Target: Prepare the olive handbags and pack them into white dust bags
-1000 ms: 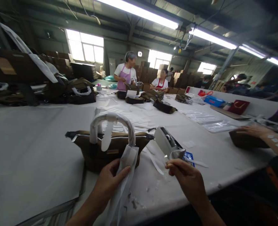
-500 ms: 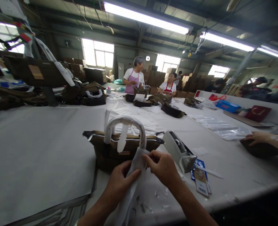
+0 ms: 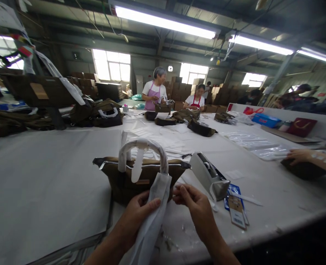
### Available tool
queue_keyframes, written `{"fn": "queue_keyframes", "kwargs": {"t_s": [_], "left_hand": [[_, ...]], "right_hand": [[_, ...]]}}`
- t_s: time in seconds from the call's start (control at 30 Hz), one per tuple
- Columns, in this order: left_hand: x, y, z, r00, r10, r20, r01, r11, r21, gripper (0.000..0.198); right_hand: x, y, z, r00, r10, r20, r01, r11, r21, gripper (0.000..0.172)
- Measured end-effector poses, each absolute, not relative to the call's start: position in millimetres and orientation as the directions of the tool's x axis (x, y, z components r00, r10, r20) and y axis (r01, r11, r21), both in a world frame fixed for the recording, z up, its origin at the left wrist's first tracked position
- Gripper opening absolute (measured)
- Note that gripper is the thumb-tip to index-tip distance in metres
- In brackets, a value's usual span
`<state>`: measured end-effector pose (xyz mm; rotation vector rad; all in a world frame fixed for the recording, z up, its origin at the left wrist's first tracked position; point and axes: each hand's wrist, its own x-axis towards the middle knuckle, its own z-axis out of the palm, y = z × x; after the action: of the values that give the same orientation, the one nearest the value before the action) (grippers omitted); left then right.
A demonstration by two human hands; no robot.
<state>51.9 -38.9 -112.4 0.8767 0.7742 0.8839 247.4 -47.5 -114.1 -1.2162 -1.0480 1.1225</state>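
A brown handbag (image 3: 124,180) stands upright on the white table (image 3: 41,176) in front of me, its handles (image 3: 141,147) wrapped in white foam. My left hand (image 3: 137,217) is closed around a loose strip of white wrap (image 3: 152,221) that hangs from the near handle end. My right hand (image 3: 193,206) is beside it, fingers pinched together near the wrap's edge; what they pinch is too small to name. A grey tape dispenser (image 3: 209,176) sits just right of the bag.
Hang tags (image 3: 236,209) lie by the dispenser. Another person's hand (image 3: 299,156) rests on a dark bag at the right. More brown bags (image 3: 198,129) and plastic sleeves (image 3: 257,147) lie farther back, where two people stand. Bags are piled at the left.
My right hand left the tape dispenser and came to the wrap beside my left hand, then pulled back slightly. The view shifted a little.
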Motion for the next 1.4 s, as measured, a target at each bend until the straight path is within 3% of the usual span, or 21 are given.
{"fn": "queue_keyframes", "kwargs": {"t_s": [0.13, 0.23, 0.37, 0.5, 0.57, 0.67, 0.73, 0.8, 0.93, 1.13, 1.27, 1.4], "left_hand": [[57.7, -40.2, -109.7, 0.416, 0.889, -0.193, -0.341, 0.349, 0.873, 0.049], [63.3, -40.7, -105.9, 0.385, 0.904, -0.186, -0.343, 0.328, 0.881, 0.049], [68.0, -42.0, -100.2, 0.315, 0.927, -0.205, -0.299, 0.302, 0.905, 0.049], [72.0, -43.5, -100.5, 0.247, 0.952, -0.180, -0.229, 0.238, 0.944, 0.041], [75.1, -43.6, -104.0, 0.227, 0.960, -0.165, -0.195, 0.211, 0.958, 0.040], [79.9, -43.2, -111.9, 0.171, 0.982, -0.085, -0.105, 0.104, 0.989, 0.035], [82.1, -42.7, -117.1, 0.124, 0.992, 0.011, 0.002, -0.012, 1.000, 0.030], [83.4, -42.1, -120.7, 0.089, 0.992, 0.091, 0.122, -0.102, 0.987, 0.027], [83.0, -41.6, -122.2, 0.042, 0.985, 0.165, 0.264, -0.170, 0.950, 0.027], [58.6, -50.4, -129.4, 0.238, 0.971, 0.013, 0.052, -0.026, 0.998, 0.043], [35.4, -60.4, -144.5, 0.381, 0.916, -0.127, 0.087, 0.102, 0.991, 0.041], [26.1, -65.7, -152.9, 0.321, 0.929, -0.182, 0.104, 0.157, 0.982, 0.042]], "right_hand": [[228.6, -58.6, -96.8, -0.039, 0.999, 0.021, -0.339, 0.007, -0.941, 0.051], [220.1, -60.9, -96.8, -0.101, 0.994, 0.036, -0.415, -0.009, -0.910, 0.051], [223.4, -72.6, -118.7, 0.034, 0.999, 0.014, -0.266, 0.023, -0.964, 0.048], [217.3, -90.4, -147.8, -0.090, 0.994, -0.058, -0.154, -0.071, -0.986, 0.048], [207.7, -95.7, -156.4, -0.082, 0.994, -0.079, -0.035, -0.082, -0.996, 0.040], [192.7, -99.6, -162.4, 0.059, 0.998, 0.014, 0.220, 0.000, -0.975, 0.019], [186.0, -103.4, -165.3, 0.102, 0.989, 0.103, 0.301, 0.068, -0.951, 0.013], [183.0, -109.0, -168.1, 0.066, 0.992, 0.109, 0.211, 0.093, -0.973, 0.013], [187.6, -116.3, -169.1, -0.053, 0.999, 0.004, -0.055, 0.001, -0.998, 0.032], [205.0, -103.6, -157.4, -0.033, 0.999, -0.012, 0.064, -0.010, -0.998, 0.027], [213.5, -98.4, -143.5, -0.086, 0.995, 0.057, 0.220, 0.075, -0.973, 0.021], [260.3, -82.1, -121.7, -0.099, 0.971, 0.218, 0.413, 0.239, -0.879, 0.023]]}}
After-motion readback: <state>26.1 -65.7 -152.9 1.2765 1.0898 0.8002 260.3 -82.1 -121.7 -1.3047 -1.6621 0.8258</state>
